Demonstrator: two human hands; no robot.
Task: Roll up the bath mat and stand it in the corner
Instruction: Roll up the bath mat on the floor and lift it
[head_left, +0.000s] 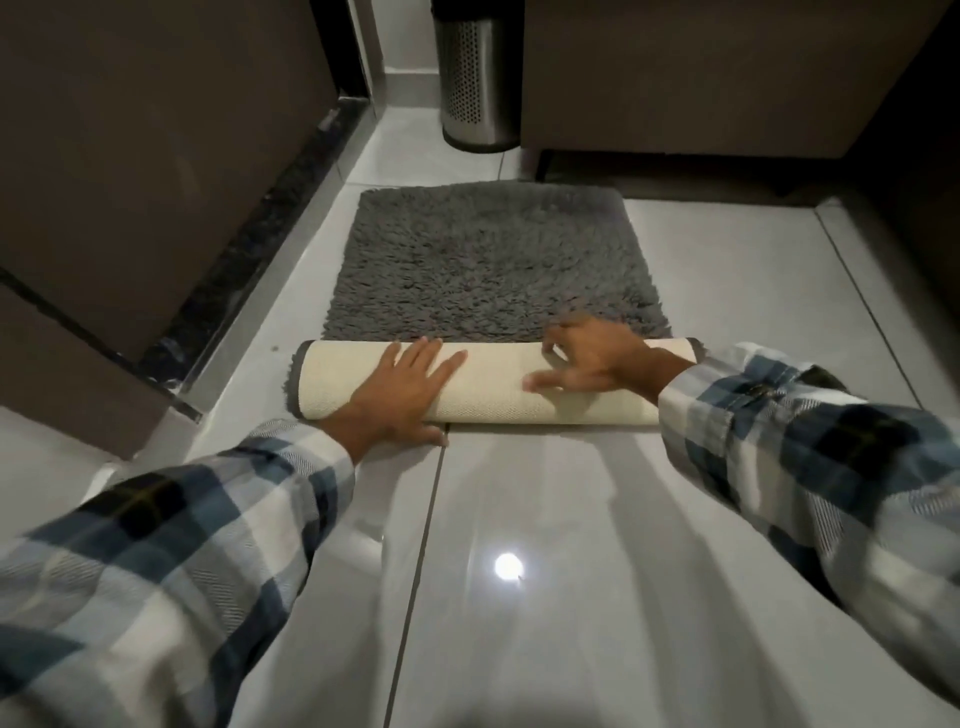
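A grey shaggy bath mat (491, 260) lies on the glossy tiled floor. Its near end is rolled into a tube (493, 395) with the cream backing outward. My left hand (405, 392) presses flat on the left half of the roll, fingers spread, thumb down on the floor side. My right hand (597, 358) rests on the right half with fingers curled over the top of the roll, slightly blurred. The far part of the mat is still flat.
A perforated metal bin (478, 78) stands beyond the mat at the back. A dark cabinet (727, 78) fills the back right. A dark wall panel with a black stone threshold (249, 234) runs along the left. Shiny floor tiles (571, 571) stretch toward me.
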